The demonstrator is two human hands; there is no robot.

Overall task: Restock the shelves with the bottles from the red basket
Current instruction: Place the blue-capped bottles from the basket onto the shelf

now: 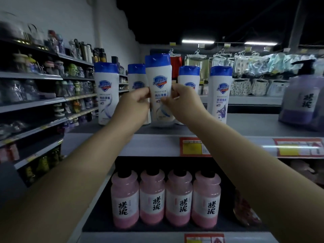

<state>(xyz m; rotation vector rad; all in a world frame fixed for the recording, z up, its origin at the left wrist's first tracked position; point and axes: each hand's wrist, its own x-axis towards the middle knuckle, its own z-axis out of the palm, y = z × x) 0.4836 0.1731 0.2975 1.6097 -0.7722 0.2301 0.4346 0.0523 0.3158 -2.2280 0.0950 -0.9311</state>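
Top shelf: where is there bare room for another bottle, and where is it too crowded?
The widest bare stretch of the top shelf lies between the rightmost white bottle and the purple pump pack. A smaller patch lies left of the leftmost white bottle. The middle is crowded: the left hand and right hand grip the held bottle among its neighbours.

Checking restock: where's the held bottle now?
The bottle is centre in head view, upright at the top shelf, between left hand and right hand, before matching bottles.
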